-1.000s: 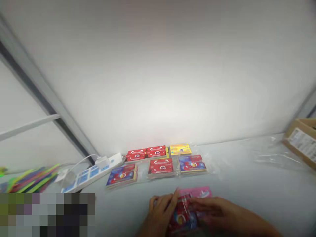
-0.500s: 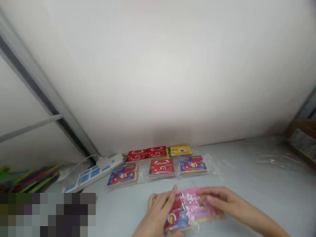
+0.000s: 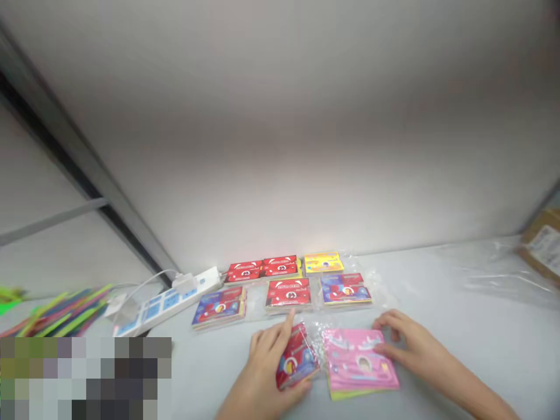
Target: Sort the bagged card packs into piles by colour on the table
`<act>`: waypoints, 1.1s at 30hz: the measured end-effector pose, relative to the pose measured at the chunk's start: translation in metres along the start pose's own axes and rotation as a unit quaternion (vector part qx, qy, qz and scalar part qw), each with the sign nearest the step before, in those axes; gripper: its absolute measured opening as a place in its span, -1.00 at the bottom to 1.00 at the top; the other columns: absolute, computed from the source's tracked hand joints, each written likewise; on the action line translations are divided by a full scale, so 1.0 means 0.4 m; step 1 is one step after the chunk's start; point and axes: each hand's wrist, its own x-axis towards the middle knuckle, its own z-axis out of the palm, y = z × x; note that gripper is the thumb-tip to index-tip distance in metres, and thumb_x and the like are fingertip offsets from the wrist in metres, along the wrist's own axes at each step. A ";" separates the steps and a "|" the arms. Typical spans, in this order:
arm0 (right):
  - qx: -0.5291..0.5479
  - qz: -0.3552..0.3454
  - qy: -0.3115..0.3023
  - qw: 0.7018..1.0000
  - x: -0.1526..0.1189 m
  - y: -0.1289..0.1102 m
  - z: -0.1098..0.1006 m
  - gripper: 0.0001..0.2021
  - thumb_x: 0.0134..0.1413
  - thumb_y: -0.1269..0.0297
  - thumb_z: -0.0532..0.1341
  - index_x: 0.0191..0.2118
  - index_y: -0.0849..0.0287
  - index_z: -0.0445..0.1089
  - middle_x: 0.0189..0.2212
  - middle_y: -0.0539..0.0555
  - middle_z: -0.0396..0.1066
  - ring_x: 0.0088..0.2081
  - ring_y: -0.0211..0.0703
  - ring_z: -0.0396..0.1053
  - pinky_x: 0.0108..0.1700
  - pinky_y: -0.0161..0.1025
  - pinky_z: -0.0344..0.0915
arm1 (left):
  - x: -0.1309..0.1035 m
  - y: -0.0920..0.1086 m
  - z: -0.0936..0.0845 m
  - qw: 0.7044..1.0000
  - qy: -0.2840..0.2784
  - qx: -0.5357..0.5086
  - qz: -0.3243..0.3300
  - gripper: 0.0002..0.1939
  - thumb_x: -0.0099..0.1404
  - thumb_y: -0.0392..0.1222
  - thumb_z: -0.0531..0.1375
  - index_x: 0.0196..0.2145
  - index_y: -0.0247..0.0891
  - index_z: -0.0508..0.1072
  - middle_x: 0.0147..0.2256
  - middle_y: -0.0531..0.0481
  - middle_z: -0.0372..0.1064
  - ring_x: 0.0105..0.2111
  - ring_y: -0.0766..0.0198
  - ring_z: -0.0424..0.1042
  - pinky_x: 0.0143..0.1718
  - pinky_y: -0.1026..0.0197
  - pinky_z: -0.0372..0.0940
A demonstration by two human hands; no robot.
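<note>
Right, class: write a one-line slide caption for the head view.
Left hand grips a red packet, right hand rests on a pink packet, before rows of packets.

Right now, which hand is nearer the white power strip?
Left. The left hand grips a red packet just right of the power strip; the right hand rests on the pink packet, farther right.

Glossy plastic-wrapped pink packet (image 3: 359,363)

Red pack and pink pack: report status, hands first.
Left hand has a grip on red pack, tilted up. Right hand flat on pink pack, on table. Packs apart. Six packs laid out just behind.
</note>
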 end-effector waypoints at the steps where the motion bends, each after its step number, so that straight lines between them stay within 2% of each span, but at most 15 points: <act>1: 0.008 0.002 0.007 1.000 -0.001 -0.001 -0.003 -0.83 -0.10 0.20 0.20 -0.34 0.13 0.39 -0.35 0.07 0.37 -0.35 -0.10 0.30 -0.24 -0.18 0.23 | -0.001 0.001 0.000 1.000 -0.001 0.001 0.001 -0.01 0.02 -0.29 0.24 0.23 0.02 -0.31 0.09 0.00 0.08 0.04 0.06 0.04 0.10 -0.03 -0.01; 5: 0.052 0.010 0.031 0.998 -0.003 -0.005 -0.004 -0.89 -0.12 0.22 0.23 -0.40 0.09 0.40 -0.43 0.04 0.40 -0.41 -0.09 0.30 -0.30 -0.18 0.21 | 0.000 0.002 -0.001 1.000 -0.014 -0.002 -0.003 0.00 0.04 -0.27 0.25 0.22 0.06 -0.33 0.10 0.02 0.07 0.04 0.07 0.04 0.10 -0.02 0.00; 10: 0.116 0.028 0.007 0.993 -0.003 -0.009 0.003 -0.85 -0.11 0.23 0.22 -0.36 0.15 0.38 -0.60 -0.04 0.30 -0.50 -0.16 0.26 -0.42 -0.24 0.15 | 0.001 -0.001 0.001 1.000 0.003 0.009 -0.004 0.00 0.03 -0.26 0.27 0.22 0.04 -0.31 0.10 0.03 0.11 0.04 0.07 0.07 0.10 0.01 0.01; 13: 0.191 0.051 -0.004 0.980 -0.006 -0.010 -0.001 -0.77 -0.12 0.17 0.23 -0.30 0.17 0.38 -0.60 -0.06 0.27 -0.52 -0.22 0.23 -0.46 -0.28 0.12 | 0.001 0.000 0.000 1.000 0.008 0.015 0.001 0.01 0.03 -0.25 0.27 0.22 0.06 -0.33 0.10 0.07 0.11 0.04 0.07 0.09 0.09 0.04 0.03; 16: 0.272 0.094 -0.049 0.956 -0.010 -0.020 -0.011 -0.68 -0.14 0.07 0.24 -0.27 0.17 0.40 -0.56 -0.04 0.31 -0.54 -0.27 0.20 -0.52 -0.32 0.07 | 0.002 0.002 -0.002 1.000 -0.002 0.019 0.007 0.00 0.05 -0.20 0.27 0.22 0.05 -0.35 0.10 0.06 0.12 0.03 0.05 0.10 0.09 0.02 0.02; 19: 0.291 0.120 -0.058 0.947 -0.013 -0.039 -0.028 -0.65 -0.18 0.02 0.25 -0.32 0.20 0.46 -0.56 -0.01 0.35 -0.57 -0.32 0.14 -0.55 -0.34 0.01 | 0.004 0.001 -0.003 1.000 -0.013 0.026 0.012 0.00 0.06 -0.21 0.26 0.23 0.01 -0.36 0.10 0.01 0.13 0.03 0.06 0.10 0.09 -0.01 0.00; 24: 0.290 0.133 -0.021 0.948 -0.016 -0.044 -0.062 -0.68 -0.21 0.02 0.26 -0.42 0.20 0.49 -0.65 -0.03 0.27 -0.60 -0.31 0.05 -0.53 -0.29 -0.05 | 0.006 0.001 -0.005 0.999 -0.014 0.026 0.016 0.01 0.06 -0.20 0.26 0.22 0.04 -0.39 0.10 0.00 0.12 0.04 0.05 0.09 0.08 -0.06 0.00; 27: 0.302 0.134 0.028 0.943 -0.020 -0.028 -0.080 -0.71 -0.16 0.02 0.24 -0.43 0.15 0.48 -0.68 -0.05 0.19 -0.59 -0.28 0.03 -0.50 -0.27 -0.05 | 0.006 0.005 -0.006 1.000 -0.018 0.017 0.017 0.00 0.06 -0.20 0.27 0.22 0.05 -0.37 0.10 0.02 0.12 0.04 0.07 0.09 0.09 -0.04 -0.02; 30: 0.352 0.126 0.086 0.923 -0.022 -0.019 -0.086 -0.71 -0.16 0.00 0.24 -0.45 0.14 0.44 -0.69 -0.09 0.10 -0.56 -0.26 0.05 -0.46 -0.27 0.02 | 0.004 0.006 -0.002 0.999 -0.022 0.013 0.022 0.01 0.06 -0.21 0.27 0.22 0.05 -0.36 0.10 0.02 0.11 0.04 0.06 0.07 0.10 -0.05 -0.04; 33: 0.410 0.115 0.120 0.897 -0.019 -0.024 -0.078 -0.69 -0.18 -0.02 0.25 -0.43 0.14 0.41 -0.67 -0.09 0.10 -0.56 -0.26 0.07 -0.44 -0.27 0.09 | 0.001 0.005 0.006 0.999 -0.025 0.015 0.029 0.01 0.06 -0.20 0.27 0.22 0.05 -0.37 0.10 0.01 0.12 0.04 0.05 0.08 0.10 -0.07 -0.05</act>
